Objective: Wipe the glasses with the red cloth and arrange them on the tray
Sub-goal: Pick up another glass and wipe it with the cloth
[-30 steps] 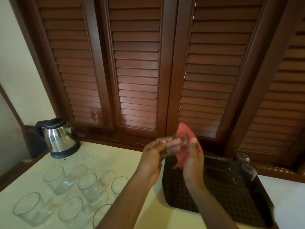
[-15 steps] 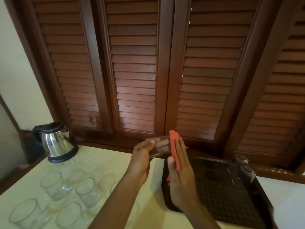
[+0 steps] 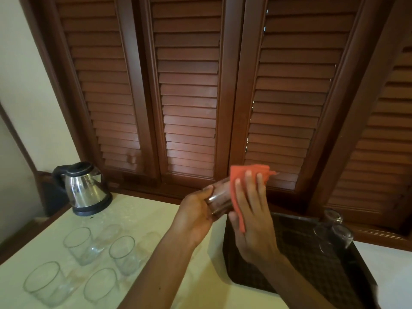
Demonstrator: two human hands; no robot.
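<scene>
red cloth point(image 3: 245, 184) now spread over glass point(image 3: 219, 200), right hand point(image 3: 252, 210) flattened

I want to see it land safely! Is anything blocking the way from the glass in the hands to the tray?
Nothing visible does. The glass is held above the left edge of the tray, whose near part is bare. The glasses already on the tray stand in the far right corner.

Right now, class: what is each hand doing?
Left hand: grips the glass, held sideways.
Right hand: fingers straight, pressing the red cloth against the glass.

no readable text, labels or numbers
</scene>
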